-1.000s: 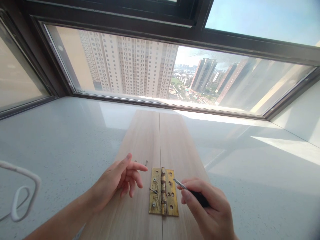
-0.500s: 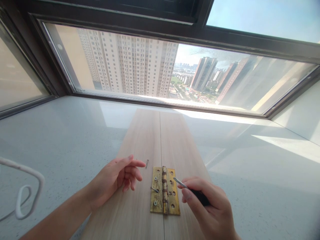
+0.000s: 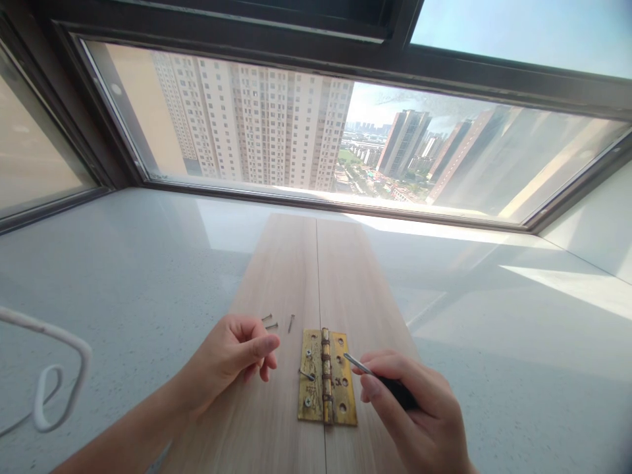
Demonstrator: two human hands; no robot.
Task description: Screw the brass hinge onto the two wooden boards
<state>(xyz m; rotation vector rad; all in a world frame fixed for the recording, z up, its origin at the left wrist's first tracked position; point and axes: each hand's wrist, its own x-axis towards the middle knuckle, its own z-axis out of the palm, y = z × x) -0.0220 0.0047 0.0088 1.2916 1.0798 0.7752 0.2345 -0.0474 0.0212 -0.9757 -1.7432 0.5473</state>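
Note:
A brass hinge (image 3: 336, 401) with rusty marks lies across the seam of a pale wooden board (image 3: 281, 263). Two screws sit upright in its left leaf, and a third screw (image 3: 307, 374) leans out of a hole between them. My right hand (image 3: 419, 408) grips a dark-handled screwdriver (image 3: 392, 390), its metal tip above the right leaf. My left hand (image 3: 241, 352) is closed, thumb pressed on curled fingers, left of the hinge; whether anything is inside is hidden. Just beyond it lie two loose screws (image 3: 271, 326), with another screw (image 3: 291, 322) nearer the hinge.
The board rests on a speckled white sill (image 3: 148, 263). A white bent rod (image 3: 81, 368) stands at the left edge. A dark window frame (image 3: 247, 197) runs behind, with tall buildings outside.
My left hand has drawn its stretched index finger in and closed, uncovering two loose screws. The right hand and screwdriver have hardly moved.

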